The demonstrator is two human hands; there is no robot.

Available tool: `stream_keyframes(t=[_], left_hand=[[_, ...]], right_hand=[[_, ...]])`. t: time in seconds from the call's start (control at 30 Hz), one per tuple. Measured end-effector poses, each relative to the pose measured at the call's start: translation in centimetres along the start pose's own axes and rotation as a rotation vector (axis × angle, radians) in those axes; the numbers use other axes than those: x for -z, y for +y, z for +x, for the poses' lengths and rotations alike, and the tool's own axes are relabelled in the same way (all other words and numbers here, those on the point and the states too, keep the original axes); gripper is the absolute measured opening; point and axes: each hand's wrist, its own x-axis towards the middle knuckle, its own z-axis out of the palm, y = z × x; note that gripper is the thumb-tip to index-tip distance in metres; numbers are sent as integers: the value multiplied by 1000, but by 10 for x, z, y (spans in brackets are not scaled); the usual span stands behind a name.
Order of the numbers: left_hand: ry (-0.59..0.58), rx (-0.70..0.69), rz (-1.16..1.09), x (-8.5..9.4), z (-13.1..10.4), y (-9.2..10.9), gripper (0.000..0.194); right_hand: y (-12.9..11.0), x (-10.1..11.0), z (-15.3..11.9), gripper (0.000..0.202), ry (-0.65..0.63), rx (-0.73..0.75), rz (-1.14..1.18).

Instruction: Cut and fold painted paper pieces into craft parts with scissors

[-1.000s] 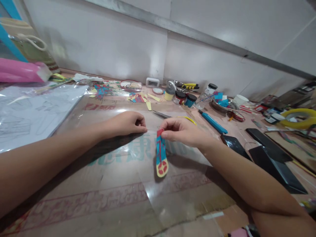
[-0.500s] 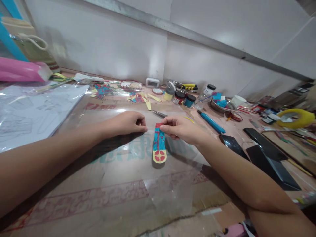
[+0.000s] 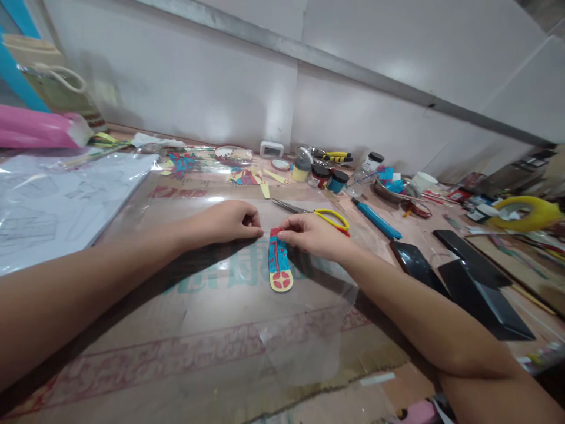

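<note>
Across the table [image 3: 419, 229], the drawing sheets [image 3: 53, 206] at my left carry faint outlines, with no colouring that I can make out. My right hand [image 3: 306, 235] pinches the painted strip [image 3: 277, 259] near its red end, above the clear sheet [image 3: 212, 377] in front of me. My left hand [image 3: 236, 221] is curled in on itself just beside that end; I see nothing in it. The scissors [image 3: 304, 210] lie just beyond my right hand. I'd call the strip's cutting and colouring done: rounded end, blue, red and yellow. Farther back, the yellow-and-red pieces [image 3: 245, 176] lie apart from it, unjoined, and the plain yellow piece [image 3: 265, 189] looks unpainted.

Glare washes out much of the drawing sheets. My thumb covers some of the strip's red end, its underside is hidden, and the yellow-and-red pieces overlap too much to count.
</note>
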Motion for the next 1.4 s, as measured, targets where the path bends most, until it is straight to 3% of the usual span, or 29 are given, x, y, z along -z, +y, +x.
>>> stream_keyframes(t=[0.5,0.7,0.9,1.0,1.13,1.27,1.4], left_hand=[[7,-3,-22,-3,-1,-4,24],[24,-2,-14,-2,-2,-2,21],[32,0,-20,-4,-2,-1,20],[23,-20,-29,-3,-2,-2,21],[13,-80,-118,7,-1,-5,27],[146,-141,-224,23,-1,-5,29],[206,-178,-539,24,-3,-2,32]], right_hand=[[-2,-18,-7,13,156,69,-232],[-7,-22,-14,4,194,89,-453],[-2,-22,-14,27,219,114,-531],[3,-21,-11,28,240,110,-420],[7,-17,-8,42,366,84,-79],[6,-14,-7,29,232,19,301],[6,-20,-10,30,161,-13,428]])
